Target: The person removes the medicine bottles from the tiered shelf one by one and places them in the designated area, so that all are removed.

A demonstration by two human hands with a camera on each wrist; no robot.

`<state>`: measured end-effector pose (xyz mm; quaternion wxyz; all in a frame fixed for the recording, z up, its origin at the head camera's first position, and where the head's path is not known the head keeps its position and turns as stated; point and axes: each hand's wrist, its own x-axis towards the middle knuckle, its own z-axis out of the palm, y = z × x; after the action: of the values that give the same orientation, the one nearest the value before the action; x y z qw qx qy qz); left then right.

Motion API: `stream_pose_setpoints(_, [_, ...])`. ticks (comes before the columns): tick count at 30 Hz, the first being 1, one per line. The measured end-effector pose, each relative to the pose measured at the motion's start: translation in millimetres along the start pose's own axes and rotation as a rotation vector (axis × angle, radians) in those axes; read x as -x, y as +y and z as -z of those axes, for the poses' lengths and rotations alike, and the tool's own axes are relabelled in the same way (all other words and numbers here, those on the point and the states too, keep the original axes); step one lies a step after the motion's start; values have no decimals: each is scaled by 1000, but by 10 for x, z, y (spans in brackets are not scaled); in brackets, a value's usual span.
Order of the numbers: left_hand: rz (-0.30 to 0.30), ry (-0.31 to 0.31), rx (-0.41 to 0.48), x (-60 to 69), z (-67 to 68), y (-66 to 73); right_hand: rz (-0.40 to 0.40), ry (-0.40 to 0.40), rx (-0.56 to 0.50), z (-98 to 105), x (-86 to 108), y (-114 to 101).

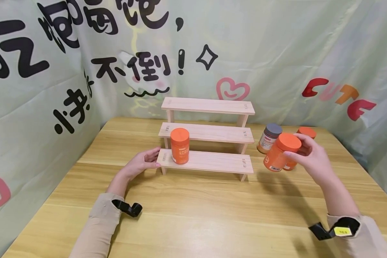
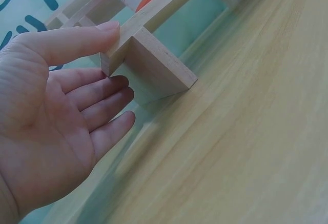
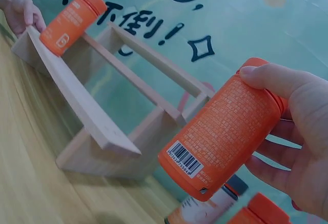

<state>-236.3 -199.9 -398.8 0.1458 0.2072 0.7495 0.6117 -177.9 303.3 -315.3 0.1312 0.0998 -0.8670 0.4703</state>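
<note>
A three-tier wooden rack (image 1: pixel 209 162) stands on the table; an orange bottle (image 1: pixel 180 147) is upright near the left end of its lowest step. My left hand (image 1: pixel 138 164) holds that step's left end, thumb on top and fingers below the edge in the left wrist view (image 2: pixel 66 101). My right hand (image 1: pixel 316 157) grips a second orange bottle (image 1: pixel 281 152) near its lid, tilted and raised, right of the rack; its barcode (image 3: pixel 185 159) shows in the right wrist view. Behind it are a grey-lidded bottle (image 1: pixel 269 138) and more orange bottles, partly hidden.
The wooden table (image 1: pixel 193 215) reaches back to a pale green cloth (image 1: pixel 277 53) with printed black characters, which also hangs along the left side. The rack's middle step (image 1: pixel 213 132) and top step (image 1: pixel 209 105) rise behind the lowest one.
</note>
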Motion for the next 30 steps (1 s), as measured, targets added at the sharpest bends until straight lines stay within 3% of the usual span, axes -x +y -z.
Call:
stream_pose_setpoints(19, [-3,3,-8,11,-2,-3,-47,-5,43,61,186,328])
stream_pose_setpoints(30, [-10,1,-6,2,0,-3,-90,-34,106,49,222,410])
